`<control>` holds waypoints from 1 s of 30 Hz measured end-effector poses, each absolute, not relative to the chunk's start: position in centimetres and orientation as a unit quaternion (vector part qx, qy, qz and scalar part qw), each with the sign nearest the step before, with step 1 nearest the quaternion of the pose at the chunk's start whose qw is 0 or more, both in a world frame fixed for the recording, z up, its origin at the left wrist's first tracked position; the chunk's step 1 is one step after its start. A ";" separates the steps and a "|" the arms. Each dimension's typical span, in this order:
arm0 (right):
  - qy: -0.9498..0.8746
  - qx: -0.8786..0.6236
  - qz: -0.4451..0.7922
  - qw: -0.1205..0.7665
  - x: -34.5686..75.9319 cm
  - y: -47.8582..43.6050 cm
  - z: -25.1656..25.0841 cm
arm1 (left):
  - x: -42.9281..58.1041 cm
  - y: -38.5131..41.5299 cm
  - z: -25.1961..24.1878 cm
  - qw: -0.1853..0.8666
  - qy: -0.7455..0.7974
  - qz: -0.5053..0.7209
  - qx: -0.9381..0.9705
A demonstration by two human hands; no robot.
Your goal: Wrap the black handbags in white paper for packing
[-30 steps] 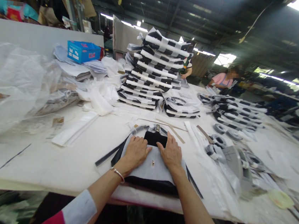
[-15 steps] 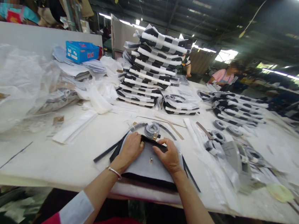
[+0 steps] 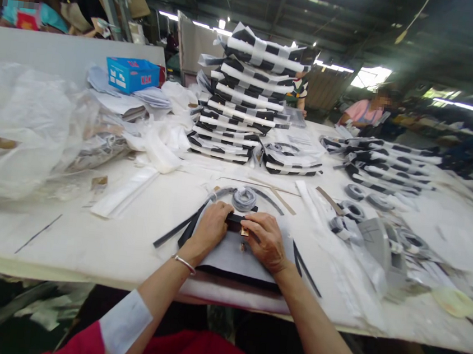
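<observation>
A black handbag (image 3: 230,267) lies in front of me, its face covered with a pale protective sheet. My left hand (image 3: 213,225) is closed on the left part of its black top edge, fingers curled. My right hand (image 3: 264,239) pinches the black tab with a gold metal clasp (image 3: 245,231) at the top middle. Just below the clasp sits a small gold metal lock piece (image 3: 242,247) on the bag's face. Behind the bag rests a coiled, wrapped strap (image 3: 244,199). The tips of my right fingers are partly hidden.
A tall stack of wrapped black-and-white bags (image 3: 245,96) stands at the back, a lower stack (image 3: 390,165) to its right. Left are clear plastic wrapping (image 3: 25,132) and a blue box (image 3: 132,76). Strap coils and a tape dispenser (image 3: 381,248) lie right. Other people work beyond.
My right hand has closed on the tab and brought the gold clasp down toward the bag's face. My left hand stays at the top edge. The view has shifted slightly.
</observation>
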State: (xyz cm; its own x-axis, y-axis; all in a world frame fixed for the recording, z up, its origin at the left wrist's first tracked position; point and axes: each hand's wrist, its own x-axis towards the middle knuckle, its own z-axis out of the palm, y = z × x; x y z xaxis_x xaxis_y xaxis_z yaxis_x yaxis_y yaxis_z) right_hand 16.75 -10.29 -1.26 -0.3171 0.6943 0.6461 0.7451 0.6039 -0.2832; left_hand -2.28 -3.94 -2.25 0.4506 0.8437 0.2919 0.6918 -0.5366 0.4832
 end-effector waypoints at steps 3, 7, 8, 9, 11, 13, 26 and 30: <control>-0.817 -0.437 -0.019 0.375 16.8 -10.8 -1.3 | -2.3 -3.9 -2.5 0.155 0.459 0.258 0.836; -0.848 -0.399 0.004 0.348 17.1 -11.3 -0.7 | -2.5 -3.8 -2.9 0.165 0.468 0.270 0.825; -0.859 -0.390 0.016 0.332 17.2 -11.4 -0.4 | -2.5 -3.8 -3.0 0.168 0.470 0.275 0.822; -0.869 -0.383 0.033 0.311 17.3 -11.5 -0.1 | -2.6 -3.8 -3.1 0.171 0.472 0.279 0.818; -0.882 -0.380 0.068 0.270 17.5 -11.7 0.5 | -2.6 -3.6 -3.3 0.178 0.476 0.287 0.812; -0.881 -0.388 0.095 0.252 17.6 -12.0 0.9 | -2.6 -3.5 -3.4 0.182 0.481 0.293 0.807; -0.839 -0.415 0.194 0.294 17.8 -12.6 0.5 | -2.2 -3.6 -3.3 0.171 0.484 0.307 0.802; -0.826 -0.443 0.203 0.283 17.7 -12.3 -0.1 | -2.1 -3.6 -3.4 0.174 0.477 0.315 0.802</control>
